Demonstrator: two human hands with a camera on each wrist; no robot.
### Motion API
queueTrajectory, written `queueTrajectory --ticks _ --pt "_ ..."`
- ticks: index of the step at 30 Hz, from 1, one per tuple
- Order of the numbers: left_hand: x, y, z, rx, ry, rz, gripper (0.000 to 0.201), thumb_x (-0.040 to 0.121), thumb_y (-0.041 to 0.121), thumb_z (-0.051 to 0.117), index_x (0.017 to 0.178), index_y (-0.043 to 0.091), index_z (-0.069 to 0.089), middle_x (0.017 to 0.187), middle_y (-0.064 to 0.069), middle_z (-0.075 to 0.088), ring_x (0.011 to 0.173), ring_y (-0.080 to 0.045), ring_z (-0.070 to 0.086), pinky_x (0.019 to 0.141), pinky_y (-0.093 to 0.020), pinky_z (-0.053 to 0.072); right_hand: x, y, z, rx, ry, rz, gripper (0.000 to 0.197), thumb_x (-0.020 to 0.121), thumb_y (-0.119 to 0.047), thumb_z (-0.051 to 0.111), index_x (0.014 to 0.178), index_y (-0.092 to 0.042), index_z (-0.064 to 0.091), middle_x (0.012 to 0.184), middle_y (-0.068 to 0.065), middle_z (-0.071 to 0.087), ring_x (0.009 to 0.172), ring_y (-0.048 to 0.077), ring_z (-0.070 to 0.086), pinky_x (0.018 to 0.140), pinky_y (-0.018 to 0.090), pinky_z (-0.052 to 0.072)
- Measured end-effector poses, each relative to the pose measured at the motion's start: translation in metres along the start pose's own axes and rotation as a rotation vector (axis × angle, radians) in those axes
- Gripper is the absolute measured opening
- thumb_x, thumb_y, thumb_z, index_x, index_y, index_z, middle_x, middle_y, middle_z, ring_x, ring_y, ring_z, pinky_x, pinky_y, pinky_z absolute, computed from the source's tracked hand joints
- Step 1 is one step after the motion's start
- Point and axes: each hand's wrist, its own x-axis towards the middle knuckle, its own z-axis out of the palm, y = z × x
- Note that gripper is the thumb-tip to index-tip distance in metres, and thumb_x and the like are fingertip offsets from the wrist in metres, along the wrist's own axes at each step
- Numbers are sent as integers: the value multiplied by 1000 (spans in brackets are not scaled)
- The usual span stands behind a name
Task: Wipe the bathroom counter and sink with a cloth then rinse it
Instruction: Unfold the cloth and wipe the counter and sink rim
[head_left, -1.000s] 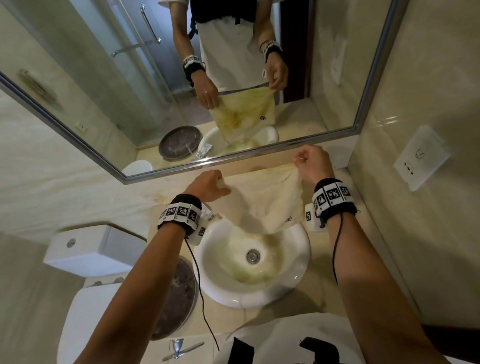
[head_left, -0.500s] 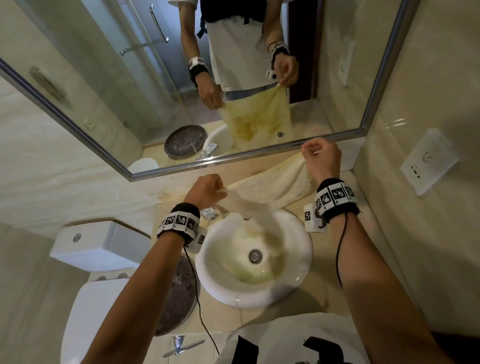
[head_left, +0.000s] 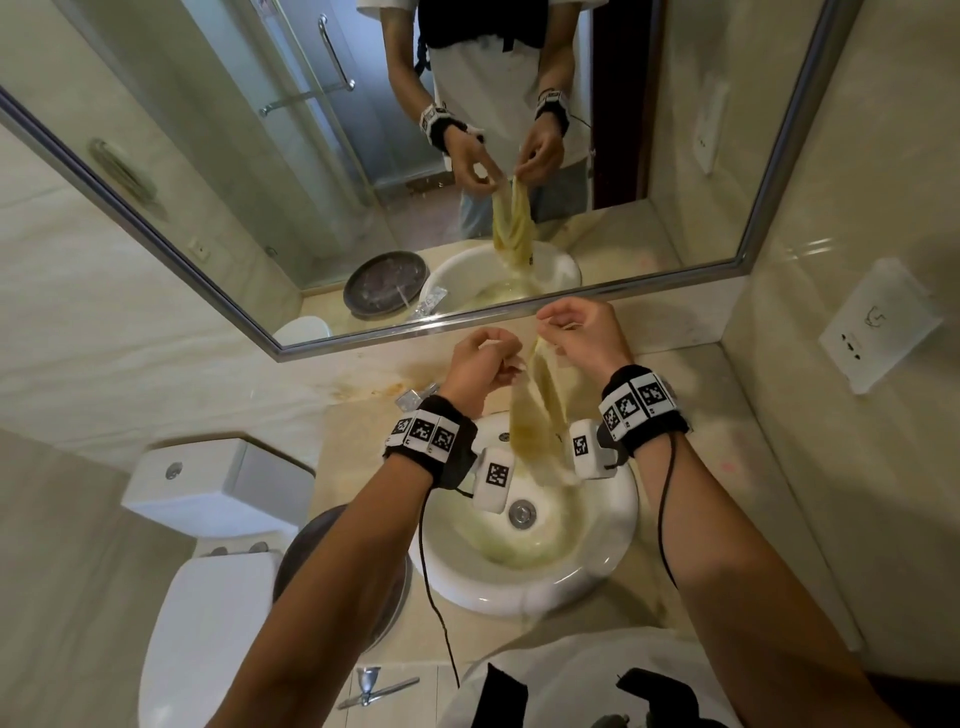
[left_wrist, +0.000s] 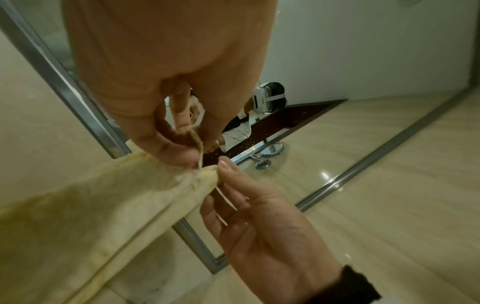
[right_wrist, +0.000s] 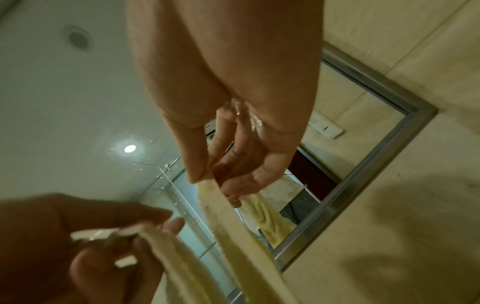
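A yellow-stained cloth hangs folded in half over the white round sink, its lower end above the drain. My left hand pinches one top corner and my right hand pinches the other, the two hands close together above the back of the basin. In the left wrist view the cloth runs down to the left from my left hand, with my right hand beside it. In the right wrist view my right hand pinches a cloth edge.
The beige counter carries orange stains by the mirror. A dark round plate lies left of the sink, partly under my left arm. A toilet stands at the left. A wall socket is at the right.
My hands have come together, so the cloth that was spread wide between them now hangs folded in a narrow drape over the sink.
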Motion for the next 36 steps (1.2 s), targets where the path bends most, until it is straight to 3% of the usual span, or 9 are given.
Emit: queueTrajectory --ticks 3,8,15,19,22,25,28,31,36 --pt "-1 5 1 14 -52 7 28 90 1 59 118 7 57 85 -15 71 76 -23 67 65 -29 53 -5 -4 3 -34 -83 -37 15 85 -17 77 94 -29 74 92 -3 73 90 19 70 80 41 62" --pt "-7 10 6 70 -75 34 39 86 -5 60 122 5 51 79 -8 73 77 -21 69 66 -30 54 -8 0 8 -52 -126 -79 22 83 -17 75 91 -38 74 88 -6 73 91 15 71 88 48 58" --pt "-5 12 -2 316 41 111 27 90 9 44 114 12 55 89 -4 61 86 -22 62 73 -35 51 -7 -4 -4 16 -5 -70 23 92 -10 63 97 -28 75 94 -5 69 89 11 65 82 28 53" --pt "1 15 -29 742 1 227 31 97 15 48 128 14 51 101 -12 63 85 -22 60 71 -32 52 1 -1 -29 39 122 -65 28 96 -7 55 102 -29 71 100 -7 62 90 4 58 74 17 42" --pt "13 11 -54 1159 -33 200 47 94 11 49 142 11 47 131 -15 58 116 -28 57 96 -37 49 6 1 -48 100 221 -79 32 94 -5 53 98 -32 71 105 -1 64 89 3 56 76 17 43" --pt "18 8 -78 1299 -31 266 42 91 9 49 130 15 62 128 -12 61 116 -31 58 98 -41 49 8 0 -66 174 299 -99 31 91 -2 54 101 -26 71 103 1 65 80 -5 55 76 16 45" --pt "14 12 -93 1178 -73 471 27 91 3 54 107 12 74 99 -7 66 92 -27 62 82 -38 51 9 -1 -76 228 319 -121 31 89 1 56 104 -23 70 94 -6 62 75 -6 55 76 20 47" --pt "8 23 -92 1007 -112 603 24 92 -2 57 90 15 73 94 -5 58 86 -21 58 78 -28 47 8 -4 -76 269 287 -114 30 91 -1 58 102 -26 70 92 -10 63 77 -3 57 79 24 49" --pt "-5 54 -66 1111 -153 964 31 79 -17 60 81 9 75 96 -7 55 89 -21 54 77 -30 47 2 -19 -62 549 -169 -128 28 94 2 62 116 -15 66 93 3 67 83 14 61 77 32 51"
